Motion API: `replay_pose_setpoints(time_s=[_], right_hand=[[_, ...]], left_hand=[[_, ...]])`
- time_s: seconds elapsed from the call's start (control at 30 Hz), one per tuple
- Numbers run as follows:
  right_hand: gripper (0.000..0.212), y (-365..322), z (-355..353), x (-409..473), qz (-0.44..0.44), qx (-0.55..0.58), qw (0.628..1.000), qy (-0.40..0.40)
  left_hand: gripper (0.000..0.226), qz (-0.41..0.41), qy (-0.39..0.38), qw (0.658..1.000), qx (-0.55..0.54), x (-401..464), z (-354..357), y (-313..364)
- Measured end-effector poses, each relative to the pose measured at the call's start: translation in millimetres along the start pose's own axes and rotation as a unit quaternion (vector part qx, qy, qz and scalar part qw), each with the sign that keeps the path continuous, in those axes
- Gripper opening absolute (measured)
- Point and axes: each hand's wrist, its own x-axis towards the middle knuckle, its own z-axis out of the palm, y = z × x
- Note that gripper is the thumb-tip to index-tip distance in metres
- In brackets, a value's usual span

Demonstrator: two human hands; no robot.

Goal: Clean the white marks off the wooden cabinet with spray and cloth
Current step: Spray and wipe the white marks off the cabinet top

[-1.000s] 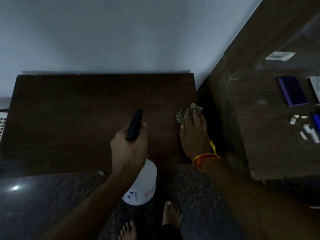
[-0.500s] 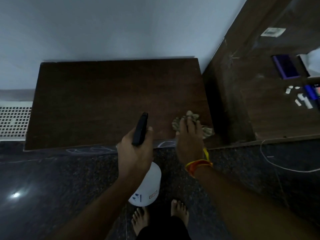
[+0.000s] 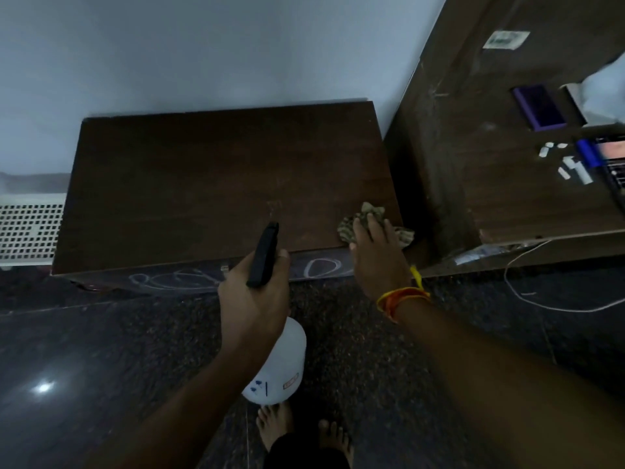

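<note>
The dark wooden cabinet (image 3: 203, 184) stands against the wall, its top seen from above. White scribbled marks (image 3: 318, 267) run along its front face below the top edge. My left hand (image 3: 253, 296) grips a white spray bottle (image 3: 280, 370) by its black nozzle head (image 3: 263, 253), held in front of the cabinet's front edge. My right hand (image 3: 378, 258) presses a crumpled patterned cloth (image 3: 368, 225) onto the cabinet top at its front right corner.
A taller wooden desk (image 3: 507, 164) stands to the right with a purple box (image 3: 537, 108), white bits and a blue item on it. A white cable (image 3: 527, 292) trails on the dark stone floor. A white vented panel (image 3: 30, 228) sits at left. My bare feet (image 3: 297, 431) show below.
The view has pulled back, so the cabinet's front face and its white marks have come into sight. My right hand with the cloth has slid toward the front right corner. The bottle stays held.
</note>
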Motion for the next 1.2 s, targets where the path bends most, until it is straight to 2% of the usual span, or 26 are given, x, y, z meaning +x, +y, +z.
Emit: replay_pose_setpoints(time_s=[0.07,0.23,0.47,0.77,0.9,1.03,1.2], right_hand=[[0.058,22,4,-2,0.017,-0.022,0.999,-0.043],[0.063,32,11,-3,0.063,0.033,0.997,-0.031],[0.055,21,13,-5,0.078,0.079,0.99,0.091],[0.054,-1,24,10,0.125,0.046,0.978,0.161],[0.061,-15,24,28,0.109,0.049,0.977,0.177],[0.042,-31,26,45,0.081,0.066,0.98,0.171],[0.037,-56,33,45,0.034,0.042,0.976,0.211]], left_hand=[[0.029,0.002,0.002,1.0,0.001,-5,6,-5],[0.034,-0.005,0.013,1.0,-0.008,-13,17,-21],[0.035,-0.004,0.022,1.0,-0.002,-18,21,-52],[0.034,0.033,0.033,0.998,-0.038,-12,23,-116],[0.029,0.063,0.035,0.996,-0.059,-3,27,-153],[0.028,0.1,0.046,0.991,-0.08,8,29,-192],[0.031,0.141,0.057,0.982,-0.113,21,29,-244]])
